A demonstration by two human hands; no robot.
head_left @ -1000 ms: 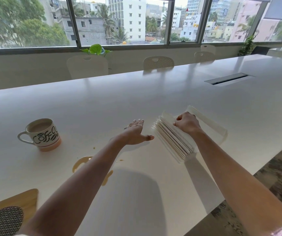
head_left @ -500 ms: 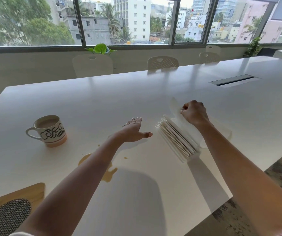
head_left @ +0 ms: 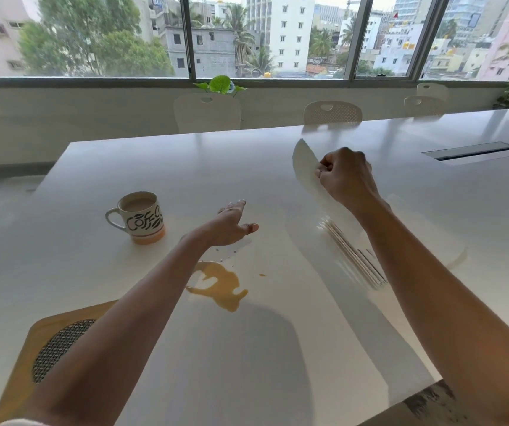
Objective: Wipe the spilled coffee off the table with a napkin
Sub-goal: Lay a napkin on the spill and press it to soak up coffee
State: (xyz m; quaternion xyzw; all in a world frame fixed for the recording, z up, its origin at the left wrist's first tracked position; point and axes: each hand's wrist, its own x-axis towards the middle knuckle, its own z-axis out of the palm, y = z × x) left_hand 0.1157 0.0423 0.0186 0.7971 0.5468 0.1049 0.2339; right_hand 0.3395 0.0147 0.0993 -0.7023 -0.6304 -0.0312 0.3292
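Note:
A brown coffee spill [head_left: 221,285] lies on the white table [head_left: 278,364], partly hidden under my left forearm. My left hand [head_left: 231,224] hovers open, palm down, just beyond the spill. To the right, my right hand [head_left: 347,176] is raised above the table, fist shut on a white napkin [head_left: 304,167] that trails down from it. Below that hand a stack of white napkins [head_left: 351,256] lies on the table, blurred.
A mug of coffee [head_left: 141,216] stands left of my left hand. A wooden board with a woven mat [head_left: 53,342] lies at the near left. A cable slot [head_left: 471,150] sits far right. Chairs [head_left: 207,113] line the far edge.
My right hand has pulled a napkin up off the stack and lifted it higher. My left hand has stayed open near the spill.

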